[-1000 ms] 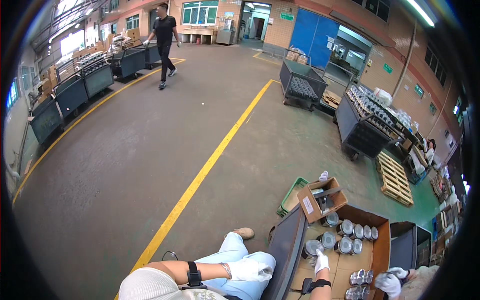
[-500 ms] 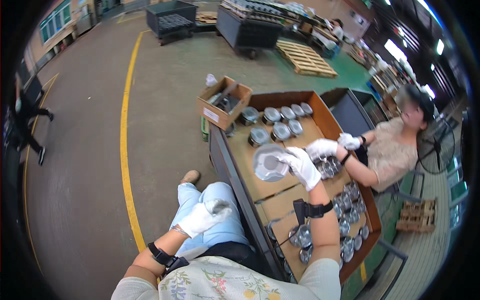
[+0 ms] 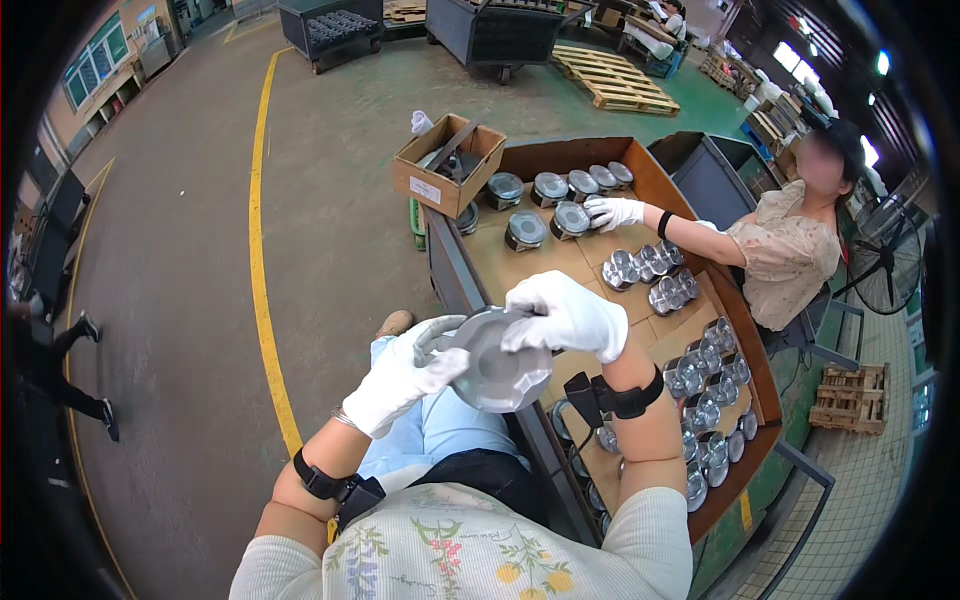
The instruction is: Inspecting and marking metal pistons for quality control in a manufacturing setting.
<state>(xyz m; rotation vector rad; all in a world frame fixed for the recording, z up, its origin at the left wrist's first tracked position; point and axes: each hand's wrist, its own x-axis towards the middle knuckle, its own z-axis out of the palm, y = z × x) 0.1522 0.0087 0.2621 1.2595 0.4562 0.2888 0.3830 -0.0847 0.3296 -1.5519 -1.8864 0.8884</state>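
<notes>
A round silver-grey metal piston (image 3: 500, 375), its crown facing up, is held between my two gloved hands, in front of my lap beside the edge of a large bin (image 3: 457, 265). My left hand (image 3: 400, 372) grips its left rim, thumb over the top face. Closed on the upper right side is my right hand (image 3: 578, 318), its fingers lying on the crown. In the bin, pistons (image 3: 525, 230) stand in rows on brown cardboard at the far end. More shiny pistons (image 3: 700, 365) lie close together along the right side.
A cardboard box (image 3: 448, 165) of metal parts sits at the bin's far left corner. Across the bin, a co-worker's gloved hand (image 3: 613, 212) touches a piston. Wooden pallets (image 3: 615, 78), dark carts (image 3: 490, 38) and a fan (image 3: 885, 260) stand around. Someone walks at far left.
My right hand has brought the piston left and nearer to me, and my left hand has risen to take its rim. The co-worker's hand has moved to the far rows.
</notes>
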